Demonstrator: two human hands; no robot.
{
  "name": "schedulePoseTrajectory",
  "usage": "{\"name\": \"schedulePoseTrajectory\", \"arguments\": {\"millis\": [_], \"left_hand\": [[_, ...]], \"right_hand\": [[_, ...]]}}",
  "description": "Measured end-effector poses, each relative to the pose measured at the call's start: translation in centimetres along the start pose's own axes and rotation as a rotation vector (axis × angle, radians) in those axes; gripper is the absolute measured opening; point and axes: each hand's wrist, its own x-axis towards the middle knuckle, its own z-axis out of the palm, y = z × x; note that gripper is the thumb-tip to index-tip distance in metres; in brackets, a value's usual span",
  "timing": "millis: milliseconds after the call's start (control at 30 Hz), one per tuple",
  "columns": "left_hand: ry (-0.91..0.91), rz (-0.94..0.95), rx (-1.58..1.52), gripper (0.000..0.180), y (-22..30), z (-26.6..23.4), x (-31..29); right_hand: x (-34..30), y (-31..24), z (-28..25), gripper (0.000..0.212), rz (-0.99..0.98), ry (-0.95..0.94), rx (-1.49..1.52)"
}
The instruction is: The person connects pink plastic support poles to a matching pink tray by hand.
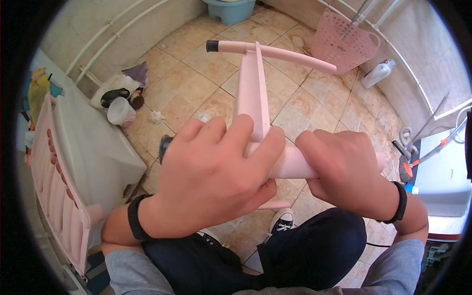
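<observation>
Both my hands hold a pink frame point(251, 93) up in front of me, above my knees. It has a thick near tube point(293, 163), a flat middle bar running away from me and a curved far tube point(295, 56). A black cap point(212, 45) covers the far tube's left end. My left hand point(211, 172) is wrapped over the left part of the near tube, with another black end point(165, 147) showing past its knuckles. The fingers of my right hand point(341, 167) close round the right part of the same tube. My palms hide much of it. Below, a pink piece point(273, 205) shows partly.
At left stand a pink slatted panel point(58, 182) and a white smooth-sided fixture point(93, 132), with a white tub point(121, 112) nearby. A pink basket point(346, 39) and white bottle point(378, 73) stand far right. A white appliance point(445, 182) is at right, a blue basin point(230, 12) behind.
</observation>
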Motion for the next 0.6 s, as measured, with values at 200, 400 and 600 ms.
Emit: {"name": "schedulePoseTrajectory", "arguments": {"millis": [200, 400, 600], "left_hand": [[-0.03, 0.017, -0.003, 0.057, 0.5, 0.2, 0.4], [-0.258, -0.052, 0.004, 0.069, 0.4, -1.9, 0.9], [-0.342, 0.012, 0.035, 0.08, -0.1, -2.0, 0.8]], "right_hand": [[-0.7, 0.5, -0.2, 0.03, 0.099, -0.05, 0.052], [2.8, 2.5, -3.2, 0.019, 0.359, -0.719, 0.615], [1.3, 2.3, -1.9, 0.021, 0.44, -0.737, 0.82]]}}
